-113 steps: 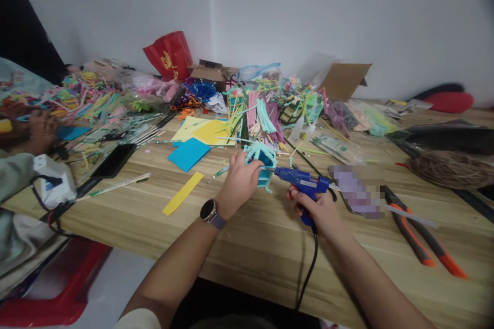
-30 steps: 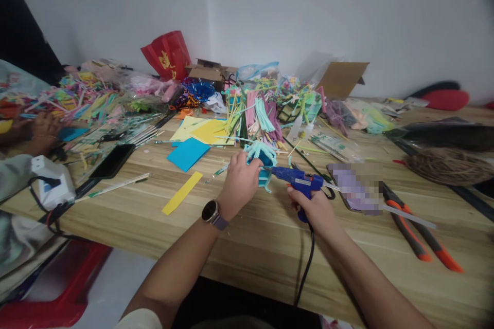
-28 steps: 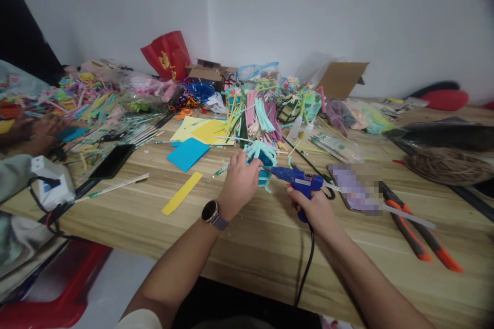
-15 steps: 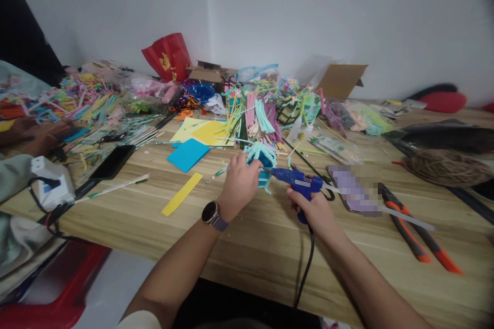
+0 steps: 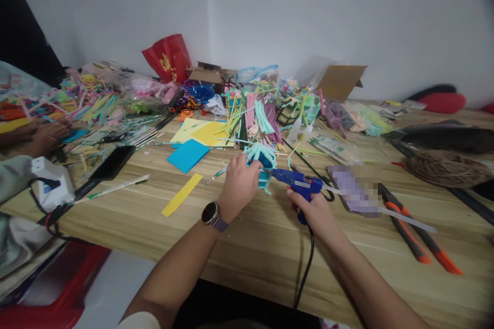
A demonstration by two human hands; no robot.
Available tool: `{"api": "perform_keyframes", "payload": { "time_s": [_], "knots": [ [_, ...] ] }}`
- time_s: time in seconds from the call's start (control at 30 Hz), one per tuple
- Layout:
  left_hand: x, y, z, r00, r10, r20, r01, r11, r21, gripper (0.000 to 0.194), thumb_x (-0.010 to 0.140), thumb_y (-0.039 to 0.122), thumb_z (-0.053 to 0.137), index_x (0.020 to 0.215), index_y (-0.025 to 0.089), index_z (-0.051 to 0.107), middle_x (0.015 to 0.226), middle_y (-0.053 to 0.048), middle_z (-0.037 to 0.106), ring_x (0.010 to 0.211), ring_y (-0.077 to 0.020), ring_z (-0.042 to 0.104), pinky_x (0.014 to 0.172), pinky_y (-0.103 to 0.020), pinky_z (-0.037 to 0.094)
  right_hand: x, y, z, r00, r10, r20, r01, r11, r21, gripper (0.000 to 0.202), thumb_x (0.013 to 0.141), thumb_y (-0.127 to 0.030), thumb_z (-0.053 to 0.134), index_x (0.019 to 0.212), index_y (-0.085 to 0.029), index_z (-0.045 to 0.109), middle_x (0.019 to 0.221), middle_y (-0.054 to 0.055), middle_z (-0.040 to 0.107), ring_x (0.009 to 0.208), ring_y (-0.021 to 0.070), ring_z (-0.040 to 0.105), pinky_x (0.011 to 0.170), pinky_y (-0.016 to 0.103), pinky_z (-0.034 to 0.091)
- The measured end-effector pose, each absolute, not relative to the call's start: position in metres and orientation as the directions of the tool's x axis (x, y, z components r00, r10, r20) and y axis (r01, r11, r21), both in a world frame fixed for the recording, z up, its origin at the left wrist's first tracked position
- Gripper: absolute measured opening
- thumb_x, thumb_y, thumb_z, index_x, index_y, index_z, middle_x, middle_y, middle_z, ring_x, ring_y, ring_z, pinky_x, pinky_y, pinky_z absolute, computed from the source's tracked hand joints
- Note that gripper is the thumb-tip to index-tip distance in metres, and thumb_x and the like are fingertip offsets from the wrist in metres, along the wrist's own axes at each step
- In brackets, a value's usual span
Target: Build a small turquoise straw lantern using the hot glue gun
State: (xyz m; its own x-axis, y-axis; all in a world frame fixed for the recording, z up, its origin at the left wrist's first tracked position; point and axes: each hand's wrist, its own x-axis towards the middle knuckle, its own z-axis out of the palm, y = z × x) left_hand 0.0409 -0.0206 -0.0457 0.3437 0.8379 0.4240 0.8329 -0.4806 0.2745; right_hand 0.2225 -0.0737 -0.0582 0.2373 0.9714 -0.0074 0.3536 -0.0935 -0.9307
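My left hand (image 5: 240,182), with a watch on its wrist, grips the left side of a small mint-and-blue basket-like piece (image 5: 264,177). Wrapped round the handle of a blue glue gun (image 5: 297,181) is my right hand (image 5: 314,211). The gun's nozzle points left and meets the piece close to my left fingertips. A clear glue stick (image 5: 409,220) sticks out of the gun's back, and a black cord hangs below it. What lies under my left fingers is hidden.
Blue paper (image 5: 189,155) and a yellow strip (image 5: 182,195) lie left of my hands. Orange-handled pliers (image 5: 420,231) and a phone (image 5: 353,190) are on the right. Colourful stems (image 5: 264,113) are heaped behind. Another person's hands (image 5: 50,136) work at far left.
My hands, the piece and the glue gun look the same as before. The other person's hands at far left have shifted slightly.
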Motion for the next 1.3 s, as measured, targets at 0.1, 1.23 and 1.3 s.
{"api": "perform_keyframes", "payload": {
  "time_s": [0.1,1.23,1.3],
  "knots": [
    [0.041,-0.02,-0.046,0.344,0.836,0.427,0.832,-0.482,0.274,0.026,0.095,0.026,0.037,0.105,0.023,0.061,0.108,-0.011,0.049,0.11,-0.0269,0.045,0.092,-0.042,0.042,0.222,-0.074,-0.058,0.241,0.971,-0.006,0.35,-0.093,-0.932,0.033,0.061,-0.053,0.061,0.061,-0.02,0.056,0.046,-0.001,0.053,0.044,0.013,0.048,0.046,0.026,0.039],
    [0.039,-0.02,-0.049,0.349,0.795,0.496,0.794,-0.532,0.294,0.027,0.094,0.022,0.039,0.112,0.024,0.059,0.11,-0.01,0.053,0.113,-0.0254,0.046,0.095,-0.041,0.043,0.209,-0.066,-0.036,0.346,0.923,0.165,0.38,0.023,-0.925,0.032,0.066,-0.052,0.063,0.062,-0.021,0.058,0.05,0.0,0.054,0.048,0.0155,0.05,0.047,0.028,0.039],
    [0.038,-0.02,-0.048,0.349,0.794,0.497,0.784,-0.538,0.309,0.026,0.093,0.022,0.041,0.112,0.024,0.059,0.108,-0.009,0.055,0.112,-0.025,0.047,0.095,-0.04,0.043,0.205,-0.062,-0.035,0.342,0.928,0.149,0.346,0.022,-0.938,0.033,0.066,-0.052,0.063,0.063,-0.02,0.058,0.05,0.0,0.054,0.048,0.015,0.049,0.046,0.027,0.038]
  ]
}}
